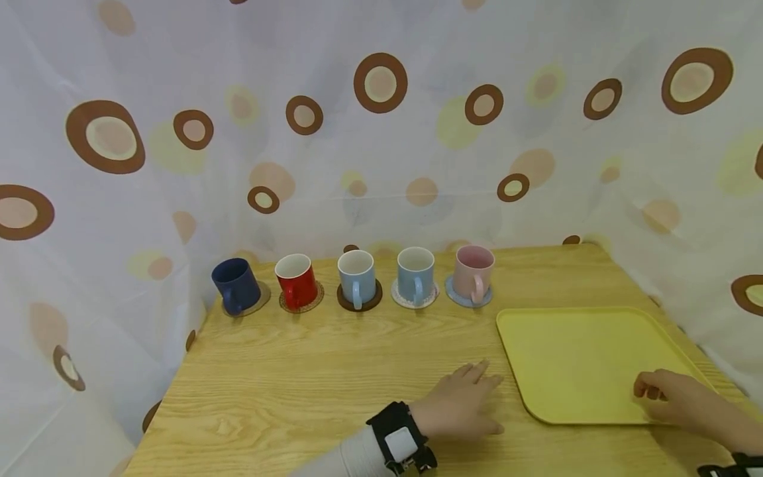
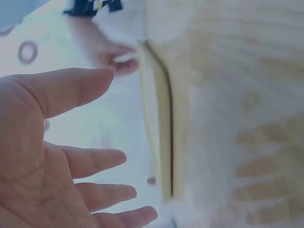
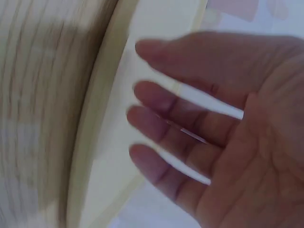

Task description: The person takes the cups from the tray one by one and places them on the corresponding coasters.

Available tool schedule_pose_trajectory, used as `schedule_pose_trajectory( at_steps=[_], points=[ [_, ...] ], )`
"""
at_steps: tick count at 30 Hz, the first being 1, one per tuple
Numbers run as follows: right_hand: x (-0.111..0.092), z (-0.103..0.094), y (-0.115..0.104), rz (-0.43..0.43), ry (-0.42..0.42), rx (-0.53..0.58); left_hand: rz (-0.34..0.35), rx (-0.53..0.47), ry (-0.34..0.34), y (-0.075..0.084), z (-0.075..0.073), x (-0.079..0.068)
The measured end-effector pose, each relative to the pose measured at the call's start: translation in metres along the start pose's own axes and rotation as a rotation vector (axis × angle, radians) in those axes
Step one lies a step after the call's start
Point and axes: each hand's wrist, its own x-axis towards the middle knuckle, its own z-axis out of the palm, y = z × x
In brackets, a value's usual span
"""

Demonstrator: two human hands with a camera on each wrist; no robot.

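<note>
A yellow tray [image 1: 581, 364] lies on the right part of the wooden table. My left hand [image 1: 461, 404] hovers just left of the tray with fingers spread and nothing in them; the left wrist view shows its palm facing the tray's edge [image 2: 164, 123]. Over the tray's near right corner is my right hand [image 1: 679, 397], its fingers loosely bent. In the right wrist view the fingers [image 3: 156, 130] hold nothing and sit close over the tray's rim [image 3: 102, 95].
Along the table's back edge stand a dark blue mug [image 1: 236, 285], a red mug [image 1: 297, 281], a light blue mug [image 1: 356, 275], another light blue mug [image 1: 415, 273] and a pink mug [image 1: 473, 273], each on a coaster. A dotted curtain [image 1: 381, 146] hangs behind and around the table.
</note>
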Motion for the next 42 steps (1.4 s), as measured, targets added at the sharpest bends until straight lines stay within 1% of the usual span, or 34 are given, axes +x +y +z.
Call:
schedule_pose_trajectory(
  at_steps=[1, 4, 6, 8, 10, 12, 16, 19, 21, 23, 26, 32, 35, 37, 39, 42],
  points=[
    [0.001, 0.001, -0.003, -0.068, -0.015, 0.042, -0.011, -0.019, 0.021, -0.006, -0.004, -0.005],
    [0.003, 0.005, -0.006, -0.278, -0.013, 0.138, -0.043, -0.099, 0.089, -0.027, -0.014, -0.019],
    [0.006, 0.009, -0.007, -0.396, -0.006, 0.187, -0.068, -0.149, 0.137, -0.043, -0.021, -0.029],
    [0.008, 0.013, -0.009, -0.471, 0.014, 0.205, -0.095, -0.194, 0.184, -0.058, -0.027, -0.039],
    [0.011, 0.016, -0.011, -0.506, 0.046, 0.195, -0.122, -0.237, 0.228, -0.072, -0.030, -0.049],
    [0.013, 0.019, -0.012, -0.499, 0.070, 0.180, -0.145, -0.274, 0.253, -0.082, -0.032, -0.058],
    [0.018, 0.019, -0.008, -0.446, 0.100, 0.141, -0.175, -0.329, 0.272, -0.095, -0.034, -0.074],
    [0.026, 0.016, -0.001, -0.393, 0.087, 0.118, -0.197, -0.355, 0.282, -0.101, -0.035, -0.083],
    [0.034, 0.010, 0.004, -0.343, 0.069, 0.103, -0.206, -0.366, 0.291, -0.106, -0.034, -0.088],
    [0.043, 0.004, 0.010, -0.290, 0.050, 0.090, -0.210, -0.377, 0.300, -0.109, -0.035, -0.092],
    [0.057, -0.004, 0.017, -0.237, 0.065, 0.050, -0.211, -0.384, 0.311, -0.113, -0.034, -0.098],
    [0.086, -0.011, 0.023, -0.167, 0.152, -0.028, -0.226, -0.407, 0.314, -0.114, -0.035, -0.107],
    [0.098, -0.013, 0.023, -0.141, 0.208, -0.064, -0.233, -0.418, 0.318, -0.115, -0.034, -0.109],
    [0.105, -0.014, 0.023, -0.139, 0.240, -0.086, -0.241, -0.414, 0.321, -0.116, -0.034, -0.110],
    [0.112, -0.015, 0.023, -0.151, 0.268, -0.106, -0.249, -0.402, 0.328, -0.118, -0.033, -0.111],
    [0.122, -0.017, 0.020, -0.181, 0.287, -0.134, -0.262, -0.375, 0.346, -0.122, -0.032, -0.112]
  ],
)
